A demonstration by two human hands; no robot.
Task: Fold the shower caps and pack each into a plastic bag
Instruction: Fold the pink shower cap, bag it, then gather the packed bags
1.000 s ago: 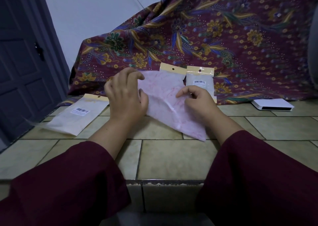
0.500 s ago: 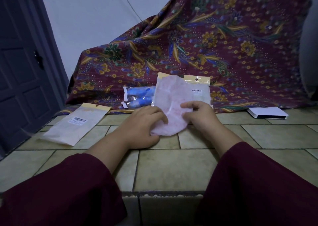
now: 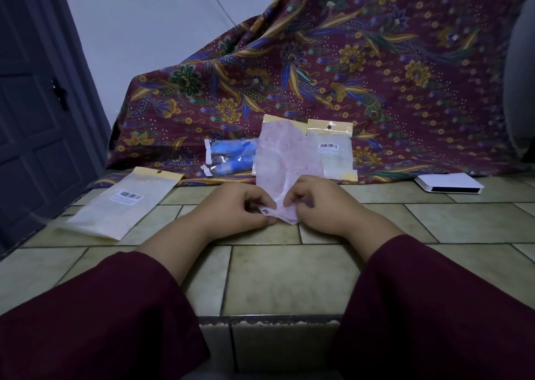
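Observation:
A pale pink shower cap [image 3: 285, 161], folded into a narrow upright strip, stands over the tiled counter [image 3: 289, 278]. My left hand [image 3: 240, 207] and my right hand [image 3: 318, 206] pinch its lower end from either side, fingertips almost meeting. Behind the cap lean plastic bags with yellow headers [image 3: 331, 150]. Another plastic bag with a barcode label [image 3: 121, 203] lies flat at the left. Two packed blue shower caps [image 3: 231, 156] lie behind my left hand.
A maroon floral cloth [image 3: 333, 75] drapes over something along the back. A white flat box [image 3: 447, 183] sits at the right on the counter. A dark door [image 3: 31, 104] stands at the left. The counter's front edge is close to me.
The cap went from a wide sheet on the counter to a narrow folded strip held upright. Both hands moved closer together at its lower end; the blue packs came into view.

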